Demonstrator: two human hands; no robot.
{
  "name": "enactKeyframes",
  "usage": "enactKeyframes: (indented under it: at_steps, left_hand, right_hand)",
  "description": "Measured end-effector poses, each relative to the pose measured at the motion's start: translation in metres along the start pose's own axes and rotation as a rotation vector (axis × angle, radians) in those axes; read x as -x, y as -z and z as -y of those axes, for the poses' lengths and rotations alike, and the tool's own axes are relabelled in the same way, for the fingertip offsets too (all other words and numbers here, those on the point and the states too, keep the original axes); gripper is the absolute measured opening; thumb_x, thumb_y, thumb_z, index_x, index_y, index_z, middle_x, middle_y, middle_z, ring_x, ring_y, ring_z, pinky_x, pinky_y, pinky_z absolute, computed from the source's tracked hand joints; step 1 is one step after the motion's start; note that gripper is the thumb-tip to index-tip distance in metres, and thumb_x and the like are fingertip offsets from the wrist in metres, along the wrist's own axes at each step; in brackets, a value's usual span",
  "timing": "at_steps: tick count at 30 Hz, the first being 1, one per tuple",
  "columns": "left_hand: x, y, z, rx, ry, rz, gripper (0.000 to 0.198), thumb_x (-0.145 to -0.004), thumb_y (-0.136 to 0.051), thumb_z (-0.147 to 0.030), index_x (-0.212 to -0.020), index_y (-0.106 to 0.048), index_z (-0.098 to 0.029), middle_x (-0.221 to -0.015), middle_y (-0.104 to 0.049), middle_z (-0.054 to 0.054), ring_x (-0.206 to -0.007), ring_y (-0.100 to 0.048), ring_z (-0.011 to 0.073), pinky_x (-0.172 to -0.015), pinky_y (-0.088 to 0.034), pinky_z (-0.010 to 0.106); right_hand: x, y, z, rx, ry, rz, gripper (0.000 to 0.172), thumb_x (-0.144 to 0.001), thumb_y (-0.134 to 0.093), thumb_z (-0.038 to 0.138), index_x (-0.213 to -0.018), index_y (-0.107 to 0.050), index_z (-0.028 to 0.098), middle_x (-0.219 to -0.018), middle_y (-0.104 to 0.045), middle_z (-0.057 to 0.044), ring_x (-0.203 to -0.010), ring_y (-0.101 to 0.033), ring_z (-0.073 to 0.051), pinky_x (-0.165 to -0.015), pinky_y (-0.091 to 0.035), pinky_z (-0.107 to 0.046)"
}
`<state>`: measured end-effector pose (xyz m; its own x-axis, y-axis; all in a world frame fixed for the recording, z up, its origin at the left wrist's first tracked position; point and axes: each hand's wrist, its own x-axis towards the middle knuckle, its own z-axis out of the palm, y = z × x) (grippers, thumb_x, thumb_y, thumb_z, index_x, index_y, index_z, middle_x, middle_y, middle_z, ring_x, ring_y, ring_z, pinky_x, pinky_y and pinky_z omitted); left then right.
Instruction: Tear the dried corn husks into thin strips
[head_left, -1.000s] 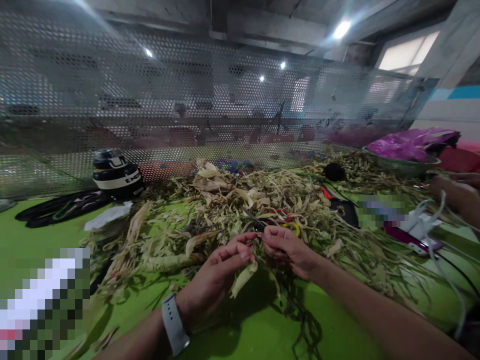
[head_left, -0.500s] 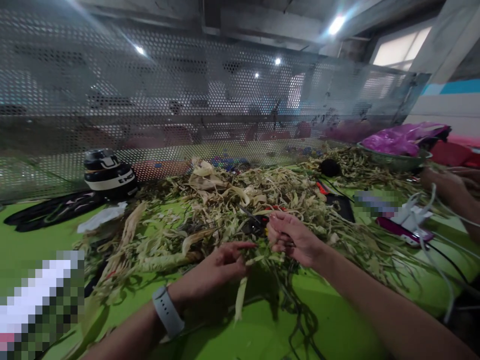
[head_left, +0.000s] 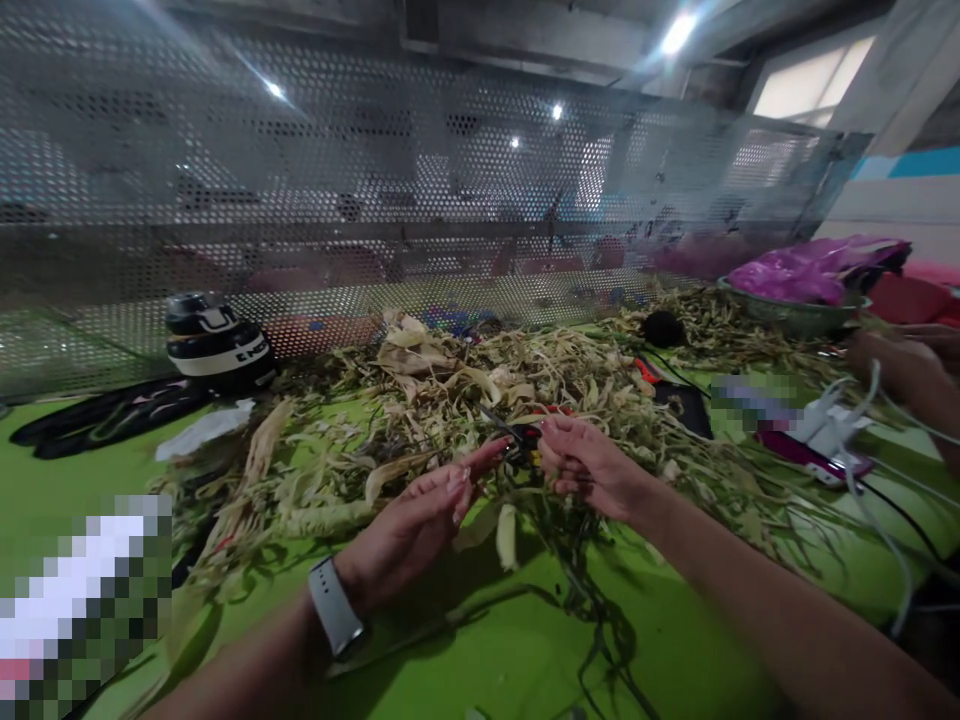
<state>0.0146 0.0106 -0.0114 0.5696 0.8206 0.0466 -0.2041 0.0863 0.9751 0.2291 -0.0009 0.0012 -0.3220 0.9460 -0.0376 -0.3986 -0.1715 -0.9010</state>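
Observation:
My left hand [head_left: 431, 510], with a pale watch band [head_left: 335, 605] on its wrist, is turned palm inward. Its index finger stretches toward scissors with dark blades [head_left: 499, 425], and no object shows in its grasp. Close by on the right, my right hand [head_left: 592, 465] has its fingers pinched together; what they hold is hidden. Beneath both hands, a pale green leaf strip [head_left: 507, 538] and dark thin stems [head_left: 592, 600] show over the green table [head_left: 675, 650]. A heap of dried, shredded leaves [head_left: 525, 375] spreads behind them.
A black lidded bottle [head_left: 217, 345] stands far left before a perforated metal screen [head_left: 420, 190]. At right are a white-and-purple power strip [head_left: 817, 455] with cables, a bowl [head_left: 795, 310] with a purple bag [head_left: 817, 270], and another person's hands [head_left: 900, 360].
My left hand has turned and moved up, its index finger now nearer the scissors. The leaf strip lies higher and further right. My right hand stays nearly still, pinched.

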Motion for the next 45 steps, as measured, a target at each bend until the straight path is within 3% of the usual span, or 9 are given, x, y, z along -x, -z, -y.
enactKeyframes:
  at_steps: [4, 8, 12, 18, 22, 28, 35, 40, 45]
  left_hand:
    - [-0.001, 0.003, 0.002, 0.124, 0.056, 0.024, 0.016, -0.074, -0.064, -0.028, -0.061, -0.059, -0.020, -0.106, -0.065, 0.004, -0.119, -0.044, 0.0212, -0.095, -0.036, 0.031]
    - [-0.004, 0.002, 0.004, 0.025, -0.008, -0.033, 0.017, -0.080, -0.058, -0.031, -0.067, -0.057, -0.020, -0.065, -0.061, 0.000, -0.086, -0.058, 0.0153, -0.083, -0.040, 0.026]
    - [-0.004, -0.003, 0.005, -0.254, -0.005, -0.004, 0.028, -0.081, -0.054, -0.038, -0.062, -0.050, -0.018, -0.054, -0.049, -0.004, -0.051, -0.042, 0.0084, -0.054, -0.036, 0.019]
    - [-0.007, 0.008, 0.008, -0.631, -0.058, -0.039, 0.032, -0.080, -0.052, -0.041, -0.060, -0.050, -0.016, -0.053, -0.040, -0.005, -0.051, -0.034, 0.0086, -0.047, -0.028, 0.019]
    - [-0.011, 0.018, 0.003, -0.654, -0.020, -0.159, 0.035, -0.079, -0.049, -0.046, -0.060, -0.048, -0.017, -0.051, -0.039, -0.006, -0.048, -0.034, 0.0087, -0.047, -0.028, 0.020]
    - [-0.006, -0.002, -0.002, -0.612, -0.118, 0.001, 0.024, -0.085, -0.045, -0.037, -0.084, -0.059, -0.018, -0.082, -0.059, 0.001, -0.080, -0.054, 0.0155, -0.075, -0.042, 0.025]
    - [0.008, -0.017, -0.008, -0.573, -0.267, 0.047, 0.034, -0.081, -0.055, -0.029, -0.115, -0.055, -0.028, -0.122, -0.053, 0.002, -0.115, -0.045, 0.0204, -0.101, -0.031, 0.032]
    - [0.013, -0.023, -0.015, -0.373, -0.150, 0.079, 0.035, -0.077, -0.060, -0.035, -0.109, -0.058, -0.022, -0.103, -0.061, 0.005, -0.093, -0.054, 0.0192, -0.082, -0.043, 0.029]
    - [0.007, -0.018, -0.019, -0.257, 0.009, 0.095, 0.028, -0.079, -0.054, -0.043, -0.087, -0.061, -0.016, -0.075, -0.061, 0.001, -0.059, -0.047, 0.0102, -0.055, -0.038, 0.021]
  right_hand:
    - [-0.001, 0.003, 0.003, -0.004, 0.038, -0.023, 0.034, -0.079, -0.061, 0.034, -0.063, -0.035, 0.019, -0.045, -0.028, 0.011, -0.039, -0.011, -0.003, -0.036, -0.015, -0.013]
    - [0.001, 0.001, 0.003, 0.007, 0.048, -0.002, 0.034, -0.079, -0.062, 0.034, -0.064, -0.035, 0.019, -0.045, -0.027, 0.011, -0.040, -0.010, -0.003, -0.036, -0.016, -0.013]
    - [0.003, -0.006, 0.000, 0.015, 0.031, 0.014, 0.035, -0.079, -0.061, 0.034, -0.063, -0.035, 0.019, -0.045, -0.028, 0.011, -0.040, -0.012, -0.003, -0.038, -0.018, -0.014]
    - [0.002, 0.000, 0.007, 0.200, -0.032, -0.064, 0.035, -0.074, -0.066, 0.038, -0.063, -0.039, 0.018, -0.047, -0.035, 0.010, -0.040, -0.020, -0.002, -0.038, -0.020, -0.014]
    - [0.001, 0.010, 0.017, 0.195, 0.095, -0.215, 0.039, -0.070, -0.069, 0.038, -0.060, -0.037, 0.018, -0.047, -0.034, 0.010, -0.039, -0.018, -0.002, -0.036, -0.016, -0.014]
    - [0.005, -0.013, 0.021, -0.131, 0.090, 0.002, 0.036, -0.079, -0.061, 0.030, -0.060, -0.033, 0.018, -0.045, -0.024, 0.010, -0.040, -0.012, -0.004, -0.036, -0.014, -0.014]
    - [0.000, -0.060, 0.057, -0.218, -0.007, 0.310, 0.033, -0.084, -0.055, 0.031, -0.061, -0.036, 0.017, -0.047, -0.025, 0.010, -0.040, -0.015, -0.005, -0.037, -0.017, -0.015]
    - [-0.020, -0.098, 0.062, -0.280, 0.069, 0.398, 0.032, -0.085, -0.053, 0.030, -0.060, -0.036, 0.018, -0.047, -0.024, 0.010, -0.039, -0.015, -0.004, -0.036, -0.018, -0.015]
    - [-0.038, -0.094, 0.068, -0.183, 0.226, 0.206, 0.034, -0.077, -0.062, 0.028, -0.057, -0.036, 0.018, -0.048, -0.037, 0.009, -0.039, -0.029, -0.003, -0.041, -0.031, -0.015]
